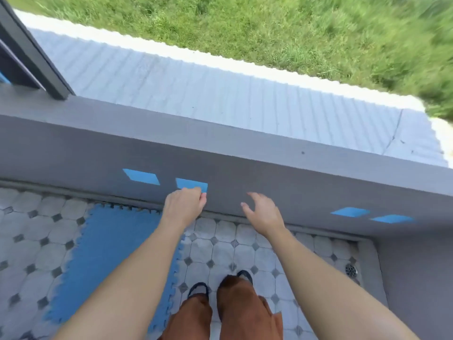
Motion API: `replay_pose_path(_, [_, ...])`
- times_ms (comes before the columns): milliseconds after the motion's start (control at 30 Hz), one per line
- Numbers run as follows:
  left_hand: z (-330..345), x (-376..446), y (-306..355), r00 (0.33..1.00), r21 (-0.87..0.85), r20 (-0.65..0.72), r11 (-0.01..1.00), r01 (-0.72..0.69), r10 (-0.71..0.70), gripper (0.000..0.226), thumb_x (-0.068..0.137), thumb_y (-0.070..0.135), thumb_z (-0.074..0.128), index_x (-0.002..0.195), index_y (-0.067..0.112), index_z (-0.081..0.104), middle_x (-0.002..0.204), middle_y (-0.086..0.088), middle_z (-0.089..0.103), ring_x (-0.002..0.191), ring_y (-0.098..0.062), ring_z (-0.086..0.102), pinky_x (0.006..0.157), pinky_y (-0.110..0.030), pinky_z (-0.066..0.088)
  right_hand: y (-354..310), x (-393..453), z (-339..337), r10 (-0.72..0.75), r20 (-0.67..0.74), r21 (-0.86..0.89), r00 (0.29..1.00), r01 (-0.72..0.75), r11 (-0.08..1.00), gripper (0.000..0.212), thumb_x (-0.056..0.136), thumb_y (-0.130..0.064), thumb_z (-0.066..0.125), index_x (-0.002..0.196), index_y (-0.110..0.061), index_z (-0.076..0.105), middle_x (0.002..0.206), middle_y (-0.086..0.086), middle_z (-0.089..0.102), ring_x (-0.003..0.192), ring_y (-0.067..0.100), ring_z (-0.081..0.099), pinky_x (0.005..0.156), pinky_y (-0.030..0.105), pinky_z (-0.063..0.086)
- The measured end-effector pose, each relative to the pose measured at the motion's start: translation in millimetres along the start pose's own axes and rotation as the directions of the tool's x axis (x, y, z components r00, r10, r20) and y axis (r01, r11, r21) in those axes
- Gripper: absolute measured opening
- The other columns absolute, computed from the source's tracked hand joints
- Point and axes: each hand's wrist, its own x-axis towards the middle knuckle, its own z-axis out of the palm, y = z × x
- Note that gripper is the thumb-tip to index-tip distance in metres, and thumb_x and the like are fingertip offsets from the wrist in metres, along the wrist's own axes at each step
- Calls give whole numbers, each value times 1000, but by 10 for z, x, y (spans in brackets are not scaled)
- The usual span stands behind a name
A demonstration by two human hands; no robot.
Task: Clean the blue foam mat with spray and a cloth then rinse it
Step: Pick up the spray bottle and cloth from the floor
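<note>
A tiled balcony floor (220, 251) ran beside a grey parapet wall (269, 173). The blue foam mat (110, 253) lay flat below the wall, under the left arm. The left hand (185, 204) curled at a blue patch (191, 184); whether it gripped anything was unclear. The right hand (262, 212) hung spread, empty, farther from the mat.

- A home balcony, outdoors and raised.
- Patterned floor tiles (220, 244) with a drain (351, 270) in the corner.
- A low grey parapet wall (245, 158).
- A corrugated roof (208, 89) and grass (294, 28) lie below.
</note>
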Motion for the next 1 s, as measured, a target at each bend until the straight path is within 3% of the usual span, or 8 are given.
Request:
replay_pose_path(67, [-65,47,149,997,45,-15,996,-70,71,32,100,34,40,75,14,44,61,-3,46,59,-30,49,55,-30,34,119,-126,-97,45,-56,49,997,-42,998,48,99,-43,42,141,-20,45,143,3,50,129,24,46,106,42,39])
replay_pose_path(167, [-114,97,537,982,106,-31,978,-182,186,30,101,34,40,79,15,43,61,-5,49,54,-30,47,50,-30,31,457,-371,-315,129,-116,118,985,-116,986,46,99,-41,42,139,-18,47,138,4,55,125,23,51,102,38,42])
replay_pose_path(267, [-140,170,1000,963,137,8,954,-268,270,13,102,25,36,104,16,46,85,-5,63,61,-30,52,53,-33,32,891,-595,-585,216,-187,175,958,-184,967,42,99,-39,45,135,-18,51,132,3,59,120,23,54,97,36,45])
replay_pose_path(367, [-130,212,1510,928,160,36,914,-372,372,28,97,11,43,124,18,45,105,-4,58,65,-31,61,48,-31,33,1382,-897,-805,327,-256,258,910,-262,930,39,97,-37,49,132,-20,53,121,1,64,111,22,59,90,35,48])
replay_pose_path(533, [-102,156,2425,793,62,9,791,-608,609,35,77,-2,65,111,6,59,94,-15,56,68,-35,56,46,-36,46,2084,-1561,-992,534,-283,379,797,-418,825,44,95,-33,53,137,-22,47,124,3,62,113,23,57,90,36,47])
replay_pose_path(733, [300,-124,3462,541,99,110,532,-841,834,60,60,5,80,117,6,60,117,-21,57,83,-40,59,56,-41,50,2701,-2537,-729,803,-183,601,568,-582,548,57,93,-32,59,145,-22,38,138,5,54,123,25,52,99,38,45])
replay_pose_path(900, [875,-381,4022,316,90,315,303,-949,895,68,62,4,79,126,5,56,129,-25,52,94,-44,59,65,-48,52,2907,-3318,-64,971,-3,789,238,-596,149,62,91,-37,61,147,-23,37,144,6,47,127,25,47,102,38,42])
replay_pose_path(1000, [1334,-609,4146,225,70,410,215,-974,884,66,78,12,68,139,9,43,143,-21,38,112,-43,50,82,-50,48,2895,-3732,499,989,124,837,75,-543,-64,61,91,-32,64,145,-20,39,141,11,48,127,28,47,101,36,39])
